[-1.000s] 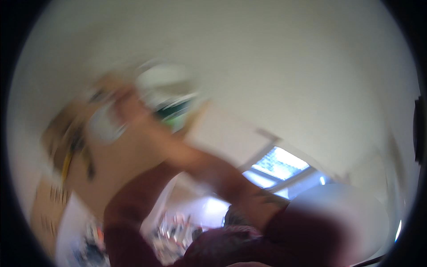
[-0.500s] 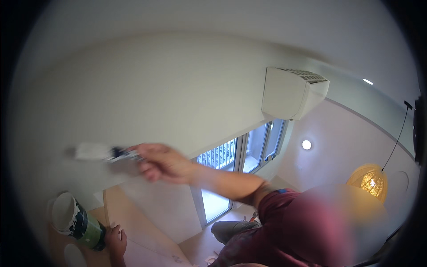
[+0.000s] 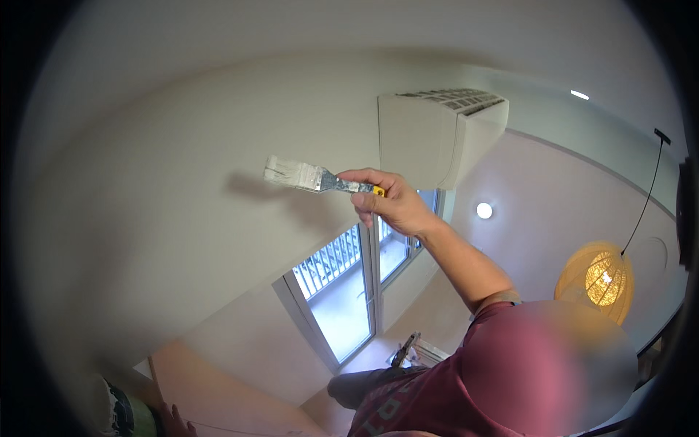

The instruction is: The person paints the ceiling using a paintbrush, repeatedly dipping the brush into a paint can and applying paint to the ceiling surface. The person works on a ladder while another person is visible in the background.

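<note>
A flat paintbrush (image 3: 320, 179) with white-coated bristles and a dark, paint-smeared handle with a yellow end is gripped in my right hand (image 3: 393, 200). Its bristles point left in front of the pale wall (image 3: 182, 211); the shadow beside them falls apart from the brush, so it seems clear of the wall. At the lower left, a dark and green paint bucket (image 3: 122, 411) has white paint on its rim. My left hand (image 3: 173, 421) is against the bucket's side and appears to hold it; the lower edge cuts off both.
A white air conditioner (image 3: 415, 135) hangs on the wall beyond my right hand. Below are a glazed balcony door (image 3: 338, 306) and a tan panel (image 3: 211, 379). A woven pendant lamp (image 3: 593, 280) hangs at the right. A blurred patch hides part of the lower right.
My right hand has drawn the brush up and to the right across the view, from low near the bucket. The view has shifted; bucket and left hand sit lower in it.
</note>
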Demonstrator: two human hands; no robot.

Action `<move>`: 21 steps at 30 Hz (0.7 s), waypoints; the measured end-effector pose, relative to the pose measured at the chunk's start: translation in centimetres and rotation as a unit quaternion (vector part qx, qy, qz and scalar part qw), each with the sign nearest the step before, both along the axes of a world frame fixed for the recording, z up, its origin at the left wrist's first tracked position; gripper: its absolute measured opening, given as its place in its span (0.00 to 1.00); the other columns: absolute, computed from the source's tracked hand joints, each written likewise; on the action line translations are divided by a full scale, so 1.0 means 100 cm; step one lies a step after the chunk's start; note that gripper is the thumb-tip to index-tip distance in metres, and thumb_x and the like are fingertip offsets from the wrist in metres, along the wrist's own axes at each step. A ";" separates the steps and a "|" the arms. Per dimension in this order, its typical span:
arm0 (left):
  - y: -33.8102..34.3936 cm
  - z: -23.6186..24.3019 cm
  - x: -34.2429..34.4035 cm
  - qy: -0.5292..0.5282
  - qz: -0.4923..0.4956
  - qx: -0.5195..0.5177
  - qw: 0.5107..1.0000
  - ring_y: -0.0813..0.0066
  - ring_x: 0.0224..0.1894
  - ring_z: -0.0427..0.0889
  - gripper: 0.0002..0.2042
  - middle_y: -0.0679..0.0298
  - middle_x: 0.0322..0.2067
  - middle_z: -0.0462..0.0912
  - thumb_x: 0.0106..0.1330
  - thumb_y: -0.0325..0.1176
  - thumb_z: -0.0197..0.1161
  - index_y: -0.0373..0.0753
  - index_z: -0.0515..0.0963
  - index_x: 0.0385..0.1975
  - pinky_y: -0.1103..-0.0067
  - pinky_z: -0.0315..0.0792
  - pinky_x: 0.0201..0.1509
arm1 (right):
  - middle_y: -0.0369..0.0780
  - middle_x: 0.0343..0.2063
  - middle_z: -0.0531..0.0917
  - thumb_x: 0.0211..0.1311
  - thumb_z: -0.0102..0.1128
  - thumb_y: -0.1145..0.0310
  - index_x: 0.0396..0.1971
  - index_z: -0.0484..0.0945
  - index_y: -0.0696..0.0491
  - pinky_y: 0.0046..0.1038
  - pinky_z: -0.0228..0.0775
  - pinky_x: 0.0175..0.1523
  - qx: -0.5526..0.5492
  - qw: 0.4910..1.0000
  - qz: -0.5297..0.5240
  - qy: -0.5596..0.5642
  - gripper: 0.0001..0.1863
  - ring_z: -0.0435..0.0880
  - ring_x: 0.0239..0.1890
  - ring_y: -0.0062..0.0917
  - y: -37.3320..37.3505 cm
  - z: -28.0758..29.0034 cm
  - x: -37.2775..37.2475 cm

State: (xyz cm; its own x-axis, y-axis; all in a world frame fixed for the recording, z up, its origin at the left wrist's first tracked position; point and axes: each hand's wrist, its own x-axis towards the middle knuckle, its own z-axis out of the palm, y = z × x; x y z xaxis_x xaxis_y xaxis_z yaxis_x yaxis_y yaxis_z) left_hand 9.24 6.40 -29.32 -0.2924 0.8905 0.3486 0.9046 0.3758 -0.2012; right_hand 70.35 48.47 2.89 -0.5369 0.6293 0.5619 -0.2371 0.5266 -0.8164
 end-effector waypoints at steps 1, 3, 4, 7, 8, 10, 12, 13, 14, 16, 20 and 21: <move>0.003 0.002 0.001 -0.002 -0.006 -0.007 1.000 0.39 0.73 0.62 0.31 0.38 0.70 0.64 0.65 0.35 0.65 0.32 0.69 0.68 0.55 0.57 0.78 | 0.32 0.28 0.80 0.71 0.65 0.66 0.63 0.78 0.55 0.20 0.70 0.34 0.009 1.000 -0.025 -0.011 0.22 0.76 0.26 0.14 -0.001 0.001 0.007; 0.003 0.008 0.002 -0.006 -0.014 -0.020 1.000 0.38 0.73 0.63 0.28 0.37 0.69 0.65 0.66 0.33 0.63 0.31 0.70 0.67 0.54 0.58 0.78 | 0.32 0.28 0.80 0.70 0.66 0.67 0.61 0.79 0.54 0.21 0.71 0.34 0.035 0.997 -0.075 -0.012 0.21 0.76 0.27 0.14 -0.008 0.005 0.016; 0.006 0.007 0.003 -0.010 -0.010 -0.021 1.000 0.39 0.73 0.63 0.27 0.37 0.69 0.65 0.66 0.32 0.63 0.30 0.70 0.65 0.55 0.58 0.78 | 0.32 0.28 0.80 0.69 0.67 0.67 0.59 0.80 0.54 0.21 0.71 0.35 0.053 0.993 -0.100 -0.015 0.21 0.77 0.27 0.13 -0.010 0.009 0.020; 0.014 0.012 -0.004 -0.001 -0.004 -0.021 1.000 0.40 0.73 0.63 0.24 0.38 0.70 0.65 0.65 0.29 0.62 0.28 0.72 0.61 0.56 0.58 0.79 | 0.34 0.29 0.83 0.67 0.68 0.67 0.55 0.82 0.54 0.25 0.73 0.36 0.157 0.971 -0.173 -0.046 0.19 0.80 0.29 0.17 -0.010 0.017 0.030; 0.013 0.008 -0.002 -0.004 0.006 -0.016 1.000 0.40 0.73 0.63 0.22 0.38 0.70 0.65 0.65 0.28 0.61 0.27 0.73 0.59 0.57 0.58 0.79 | 0.36 0.29 0.84 0.66 0.68 0.67 0.54 0.83 0.55 0.26 0.74 0.36 0.237 0.952 -0.186 -0.054 0.18 0.81 0.30 0.19 -0.007 0.023 0.029; 0.007 0.001 -0.001 -0.004 0.024 -0.008 1.000 0.41 0.74 0.62 0.20 0.39 0.70 0.65 0.64 0.26 0.61 0.26 0.74 0.56 0.58 0.58 0.79 | 0.40 0.31 0.86 0.66 0.67 0.67 0.52 0.84 0.56 0.29 0.76 0.38 0.392 0.894 -0.207 -0.064 0.17 0.84 0.31 0.24 -0.002 0.035 0.024; -0.003 -0.006 0.003 -0.009 0.046 0.004 0.999 0.42 0.74 0.62 0.18 0.39 0.70 0.65 0.64 0.24 0.60 0.25 0.75 0.53 0.59 0.58 0.79 | 0.43 0.33 0.86 0.66 0.67 0.68 0.51 0.84 0.56 0.31 0.77 0.39 0.437 0.873 -0.201 -0.086 0.16 0.85 0.32 0.29 -0.006 0.053 0.016; -0.004 -0.012 0.003 -0.013 0.056 0.012 0.998 0.43 0.74 0.62 0.17 0.40 0.70 0.65 0.63 0.23 0.59 0.24 0.75 0.51 0.59 0.58 0.79 | 0.44 0.33 0.87 0.65 0.66 0.69 0.51 0.84 0.56 0.32 0.78 0.39 0.461 0.860 -0.195 -0.097 0.16 0.85 0.33 0.32 -0.004 0.062 0.009; 0.000 -0.018 0.000 -0.015 0.065 0.020 0.998 0.43 0.74 0.62 0.16 0.40 0.70 0.65 0.63 0.22 0.59 0.24 0.76 0.50 0.60 0.58 0.79 | 0.44 0.33 0.87 0.65 0.66 0.69 0.51 0.85 0.56 0.32 0.78 0.39 0.485 0.847 -0.198 -0.091 0.15 0.85 0.32 0.33 0.001 0.069 0.003; 0.017 -0.030 -0.008 -0.025 0.072 0.042 0.996 0.44 0.74 0.62 0.13 0.41 0.70 0.65 0.63 0.21 0.58 0.22 0.77 0.47 0.61 0.58 0.79 | 0.44 0.32 0.87 0.66 0.65 0.69 0.50 0.85 0.56 0.32 0.78 0.39 0.538 0.813 -0.207 -0.078 0.15 0.85 0.32 0.35 0.011 0.089 -0.005; 0.018 -0.035 -0.001 -0.033 0.082 0.066 0.994 0.45 0.74 0.63 0.10 0.42 0.69 0.66 0.62 0.19 0.58 0.22 0.79 0.41 0.62 0.59 0.79 | 0.39 0.20 0.80 0.65 0.66 0.69 0.49 0.87 0.52 0.33 0.74 0.31 0.639 0.726 -0.239 -0.083 0.13 0.80 0.24 0.32 0.025 0.127 -0.045; 0.016 -0.036 0.002 -0.033 0.083 0.069 0.994 0.45 0.74 0.63 0.09 0.43 0.69 0.67 0.61 0.19 0.58 0.22 0.79 0.40 0.61 0.60 0.78 | 0.38 0.17 0.77 0.65 0.67 0.68 0.49 0.87 0.49 0.34 0.71 0.29 0.664 0.700 -0.250 -0.077 0.14 0.77 0.21 0.30 0.029 0.135 -0.057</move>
